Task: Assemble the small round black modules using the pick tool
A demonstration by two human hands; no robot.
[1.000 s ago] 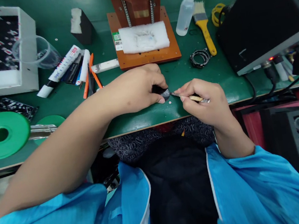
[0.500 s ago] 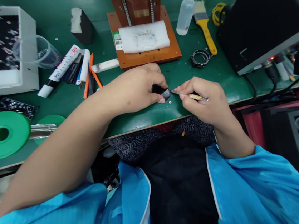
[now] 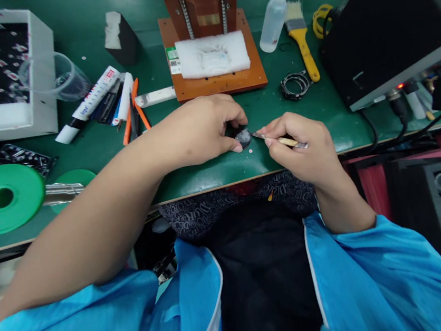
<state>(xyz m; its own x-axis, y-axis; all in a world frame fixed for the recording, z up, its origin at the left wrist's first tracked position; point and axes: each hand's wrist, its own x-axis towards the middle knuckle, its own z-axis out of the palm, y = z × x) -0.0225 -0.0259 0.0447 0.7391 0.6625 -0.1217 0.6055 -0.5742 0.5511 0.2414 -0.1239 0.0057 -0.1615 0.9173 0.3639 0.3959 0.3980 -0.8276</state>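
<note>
My left hand [image 3: 222,128] is closed, thumb and forefinger curved around the rim of a small dark round part [image 3: 243,138] with a greyish face. Some of that part is hidden under the fingers. Pinched in my right hand [image 3: 301,143] is a slim hand tool [image 3: 287,142] with a tan handle and a narrow metal tip. Its tip is at the right edge of the round part; whether they touch I cannot tell. A tiny white ring [image 3: 250,151] lies on the green bench just below.
Behind my hands stands a brown press [image 3: 217,85] bearing a white foam block [image 3: 214,54]. Markers [image 3: 95,97] and orange-handled tweezers-like tools [image 3: 140,111] lie left. A bottle [image 3: 275,18], yellow brush [image 3: 305,52], dark metal ring [image 3: 295,85] and black box [image 3: 388,29] are right.
The left forefinger has shifted slightly right and loosened, so more of the round part shows. The round part sits a little differently; the right hand with its tool has hardly moved.
</note>
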